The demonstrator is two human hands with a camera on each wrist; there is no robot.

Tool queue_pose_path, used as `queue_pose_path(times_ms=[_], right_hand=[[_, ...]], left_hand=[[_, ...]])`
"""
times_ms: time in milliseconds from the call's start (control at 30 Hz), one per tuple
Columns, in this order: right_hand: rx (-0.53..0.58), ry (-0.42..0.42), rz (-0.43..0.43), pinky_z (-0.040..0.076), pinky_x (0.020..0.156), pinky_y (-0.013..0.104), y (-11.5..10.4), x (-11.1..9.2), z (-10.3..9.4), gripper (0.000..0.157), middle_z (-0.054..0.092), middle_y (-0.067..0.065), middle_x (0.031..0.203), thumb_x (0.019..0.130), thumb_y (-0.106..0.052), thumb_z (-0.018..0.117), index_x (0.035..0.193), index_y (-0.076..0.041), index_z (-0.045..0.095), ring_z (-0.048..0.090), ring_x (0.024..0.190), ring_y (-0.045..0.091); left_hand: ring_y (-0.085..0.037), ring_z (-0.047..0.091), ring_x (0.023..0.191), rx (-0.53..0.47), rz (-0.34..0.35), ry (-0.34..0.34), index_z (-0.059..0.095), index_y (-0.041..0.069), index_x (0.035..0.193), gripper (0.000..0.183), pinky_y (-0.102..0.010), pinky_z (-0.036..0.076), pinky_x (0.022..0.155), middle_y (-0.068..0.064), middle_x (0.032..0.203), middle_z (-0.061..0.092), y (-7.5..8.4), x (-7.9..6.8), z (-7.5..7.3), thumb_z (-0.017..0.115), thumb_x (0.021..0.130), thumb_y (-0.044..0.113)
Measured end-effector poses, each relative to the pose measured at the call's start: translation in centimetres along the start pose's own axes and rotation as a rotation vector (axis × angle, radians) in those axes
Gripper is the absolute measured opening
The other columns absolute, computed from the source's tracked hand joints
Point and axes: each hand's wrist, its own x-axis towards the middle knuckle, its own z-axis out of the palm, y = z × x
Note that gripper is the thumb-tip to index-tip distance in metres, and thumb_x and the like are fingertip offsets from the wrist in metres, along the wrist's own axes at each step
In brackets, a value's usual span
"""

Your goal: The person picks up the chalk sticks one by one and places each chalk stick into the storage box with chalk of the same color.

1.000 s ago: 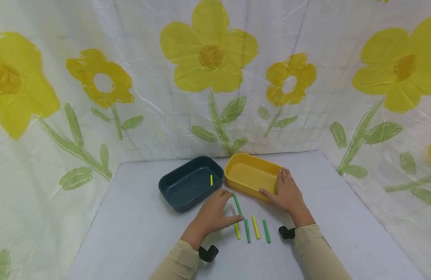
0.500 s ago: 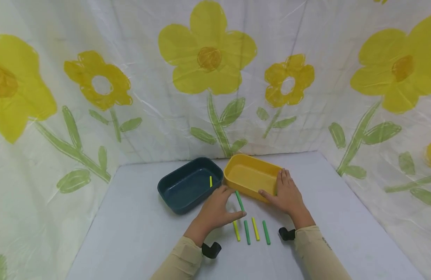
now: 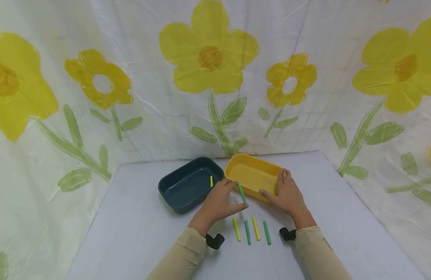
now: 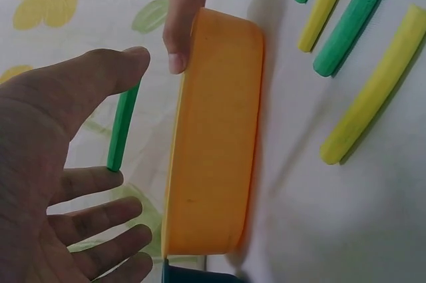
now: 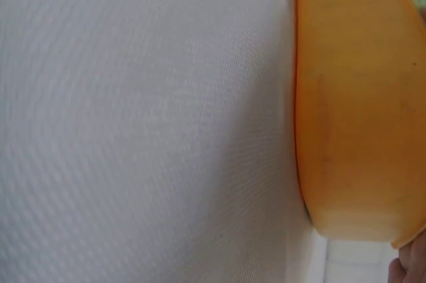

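My left hand (image 3: 219,200) pinches a green stick (image 3: 242,193) by its two ends, thumb at one and index finger at the other. It is held above the table, just in front of the yellow tray (image 3: 252,175). In the left wrist view the other fingers are spread beside the green stick (image 4: 124,126). My right hand (image 3: 289,196) rests on the right end of the yellow tray, fingers straight along the rim and thumb over the front edge. A sliver of green shows inside the tray by that hand. The right wrist view shows mostly the tray's wall (image 5: 359,110).
A dark blue tray (image 3: 177,202) stands left of the yellow one, with a yellow stick (image 3: 211,181) inside. Several yellow and green sticks lie in a row on the white table; the leftmost is a yellow stick (image 3: 236,228). A flower-printed curtain (image 3: 152,116) hangs behind.
My left hand has moved slightly forward and right with the green stick, towards the yellow tray, uncovering the leftmost yellow stick. The right hand has stayed on the tray.
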Motion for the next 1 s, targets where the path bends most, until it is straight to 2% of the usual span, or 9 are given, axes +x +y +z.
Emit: queue_pose_path(times_ms=[300,533,833,1000], right_hand=[[-0.005,-0.008,0.003,0.019,0.13,0.064,0.2,0.0,0.3,0.128,0.006,0.034,0.174,0.093,-0.084,0.049,0.163,0.016,0.01,0.007,0.163,0.05],[-0.011,0.002,0.002,0.02,0.13,0.063,0.2,0.0,0.4,0.126,0.008,0.034,0.174,0.094,-0.083,0.051,0.163,0.016,0.011,0.008,0.163,0.049],[-0.024,-0.008,0.003,0.025,0.128,0.063,0.2,0.2,0.2,0.126,0.007,0.035,0.173,0.095,-0.083,0.049,0.163,0.017,0.011,0.008,0.163,0.049],[-0.024,-0.001,0.003,0.024,0.129,0.062,0.2,0.3,0.2,0.127,0.007,0.034,0.174,0.094,-0.083,0.05,0.163,0.017,0.011,0.007,0.164,0.048]], left_hand=[[-0.026,0.06,0.125,0.033,-0.004,-0.013,0.061,0.012,0.148,0.078,-0.047,0.055,0.106,-0.008,0.143,0.062,-0.1,1.1,0.3,0.081,0.089,0.058],[-0.027,0.061,0.127,0.046,-0.023,-0.018,0.061,0.011,0.148,0.078,-0.048,0.055,0.107,-0.007,0.143,0.063,-0.3,2.1,0.5,0.082,0.088,0.058],[-0.027,0.064,0.116,0.07,-0.013,-0.018,0.063,0.009,0.146,0.078,-0.045,0.058,0.099,-0.01,0.138,0.065,0.0,3.9,0.3,0.083,0.087,0.055],[-0.027,0.064,0.119,0.097,-0.014,-0.015,0.063,0.009,0.145,0.077,-0.045,0.057,0.101,-0.009,0.14,0.065,-0.1,4.6,0.6,0.083,0.087,0.055]])
